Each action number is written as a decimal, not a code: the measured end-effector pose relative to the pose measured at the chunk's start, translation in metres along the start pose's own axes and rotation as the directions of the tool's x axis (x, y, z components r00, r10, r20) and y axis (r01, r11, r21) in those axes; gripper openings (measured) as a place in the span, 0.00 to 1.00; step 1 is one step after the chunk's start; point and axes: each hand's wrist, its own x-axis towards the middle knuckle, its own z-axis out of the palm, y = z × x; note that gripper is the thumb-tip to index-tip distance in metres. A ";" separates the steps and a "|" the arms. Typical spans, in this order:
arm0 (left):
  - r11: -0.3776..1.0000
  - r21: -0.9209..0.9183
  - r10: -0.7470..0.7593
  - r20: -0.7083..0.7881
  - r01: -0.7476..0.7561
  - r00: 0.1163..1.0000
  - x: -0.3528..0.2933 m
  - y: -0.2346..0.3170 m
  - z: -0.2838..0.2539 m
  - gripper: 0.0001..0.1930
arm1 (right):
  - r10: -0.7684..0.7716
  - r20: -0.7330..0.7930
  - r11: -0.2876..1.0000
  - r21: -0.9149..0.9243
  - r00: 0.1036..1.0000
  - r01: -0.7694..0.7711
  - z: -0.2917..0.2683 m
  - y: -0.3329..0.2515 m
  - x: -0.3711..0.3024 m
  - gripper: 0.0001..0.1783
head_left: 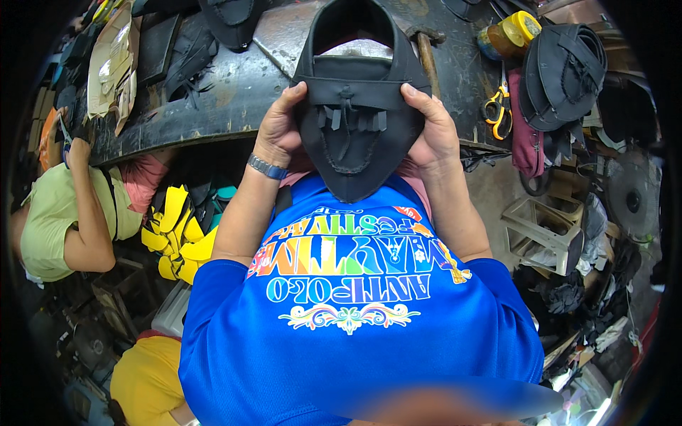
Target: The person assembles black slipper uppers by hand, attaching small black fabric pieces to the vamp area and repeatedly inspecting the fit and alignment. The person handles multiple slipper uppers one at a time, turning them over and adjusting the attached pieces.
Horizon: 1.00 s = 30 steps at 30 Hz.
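A black loafer upper (pixel 355 153) with a stitched toe seam and a small fringe hangs in front of my chest, toe pointing down toward me. Its open heel loop rises above the table's near edge. My left hand (pixel 280 128) grips its left side, thumb on the outer face. On the opposite side my right hand (pixel 433 128) pinches it the same way. The fingers behind the upper are hidden.
On the dark table (pixel 234 106) lie a hammer (pixel 428 60), scissors (pixel 500 110) with yellow-orange handles, a yellow-lidded jar (pixel 508 37) and stacked black uppers (pixel 561 78). A stool (pixel 543 231) stands right. Yellow pieces (pixel 177 234) and a co-worker in light green (pixel 53 227) are left.
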 end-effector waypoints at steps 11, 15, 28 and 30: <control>0.962 0.232 0.149 -0.017 -0.141 0.989 -0.007 -0.011 0.041 0.21 | -0.757 0.343 -0.082 -0.894 0.556 0.440 0.002 -0.035 -0.003 0.33; 0.961 0.249 0.130 -0.017 -0.122 0.991 -0.005 -0.013 0.055 0.21 | -0.529 0.434 0.066 -0.835 0.729 0.546 0.022 -0.044 -0.006 0.17; 0.855 0.494 0.187 -0.012 -0.157 0.982 -0.012 -0.009 0.065 0.22 | -0.203 0.305 0.119 -0.936 0.930 0.333 0.027 -0.043 0.013 0.20; 0.904 0.404 0.163 -0.021 -0.140 0.986 -0.010 -0.010 0.064 0.20 | -0.204 0.280 0.179 -0.931 0.938 0.317 0.025 -0.045 0.014 0.20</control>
